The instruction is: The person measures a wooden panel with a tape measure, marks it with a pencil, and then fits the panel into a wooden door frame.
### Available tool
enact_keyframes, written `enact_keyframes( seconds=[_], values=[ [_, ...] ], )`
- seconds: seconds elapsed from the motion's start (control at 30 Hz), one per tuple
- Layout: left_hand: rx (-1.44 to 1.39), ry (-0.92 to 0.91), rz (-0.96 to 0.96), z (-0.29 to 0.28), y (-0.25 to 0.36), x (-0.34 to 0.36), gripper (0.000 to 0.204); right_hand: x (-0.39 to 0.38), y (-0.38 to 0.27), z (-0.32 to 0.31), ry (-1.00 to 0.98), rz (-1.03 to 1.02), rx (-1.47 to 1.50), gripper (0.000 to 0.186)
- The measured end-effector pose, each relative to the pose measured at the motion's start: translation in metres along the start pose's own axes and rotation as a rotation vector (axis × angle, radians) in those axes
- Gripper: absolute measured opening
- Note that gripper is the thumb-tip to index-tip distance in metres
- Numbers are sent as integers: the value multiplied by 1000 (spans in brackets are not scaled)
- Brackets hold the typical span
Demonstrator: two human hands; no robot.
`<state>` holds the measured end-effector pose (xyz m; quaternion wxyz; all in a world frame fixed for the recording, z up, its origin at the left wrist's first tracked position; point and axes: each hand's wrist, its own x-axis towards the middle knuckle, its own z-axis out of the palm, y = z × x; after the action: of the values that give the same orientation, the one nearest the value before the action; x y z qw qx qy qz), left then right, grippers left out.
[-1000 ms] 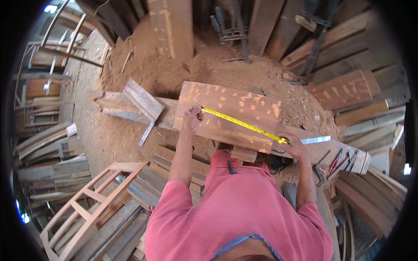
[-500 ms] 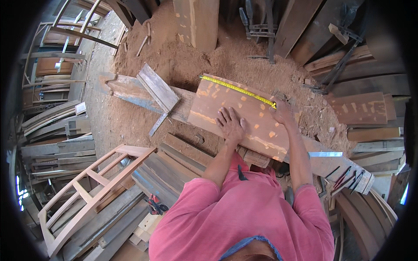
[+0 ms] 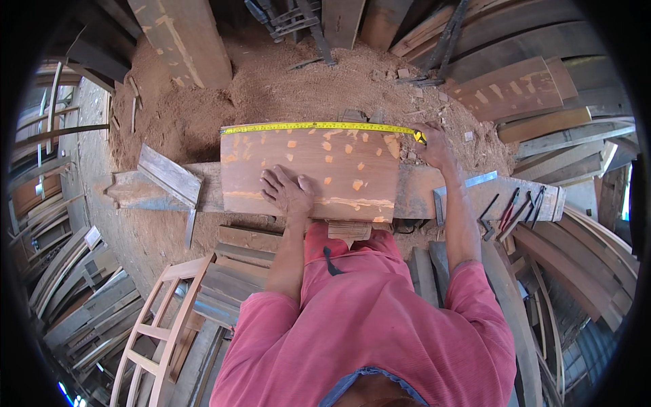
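A wide brown board [image 3: 247, 178] with pale filler patches lies across a long plank bench [image 3: 419, 183]. My left hand [image 3: 289, 195] rests flat on the board's near half, fingers spread. My right hand [image 3: 437, 147] is closed around a tape measure [image 3: 420, 137], just beyond the board's far right corner. Its yellow blade [image 3: 315, 126] runs along the whole far edge to the far left corner. Much of the case is hidden in my fingers.
On the bench's right lie a metal square [image 3: 480, 180] and several hand tools, including red-handled pliers [image 3: 508, 209]. A wooden try square [image 3: 169, 176] leans at the left. Sawdust [image 3: 271, 88] covers the floor behind; a slatted wooden frame [image 3: 163, 332] stands near left.
My right hand has moved right past the board's end, drawing out more tape along the far edge. My left hand stays flat on the board. The view has turned.
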<state>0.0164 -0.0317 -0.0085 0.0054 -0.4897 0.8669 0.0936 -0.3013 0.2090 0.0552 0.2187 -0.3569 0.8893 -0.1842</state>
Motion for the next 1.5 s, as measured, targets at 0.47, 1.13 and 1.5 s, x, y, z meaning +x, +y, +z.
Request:
enact_keyframes(
  seconds=[0.47, 1.13, 1.5],
  values=[
    [-2, 7, 19, 3, 0, 1, 81, -7, 15, 3, 29, 14, 28, 45],
    [-66, -71, -34, -15, -35, 2, 80, -68, -82, 19, -465, 29, 90, 46],
    [-522, 210, -444, -12, -265, 26, 54, -148, -77, 36, -472, -10, 92, 47]
  ],
)
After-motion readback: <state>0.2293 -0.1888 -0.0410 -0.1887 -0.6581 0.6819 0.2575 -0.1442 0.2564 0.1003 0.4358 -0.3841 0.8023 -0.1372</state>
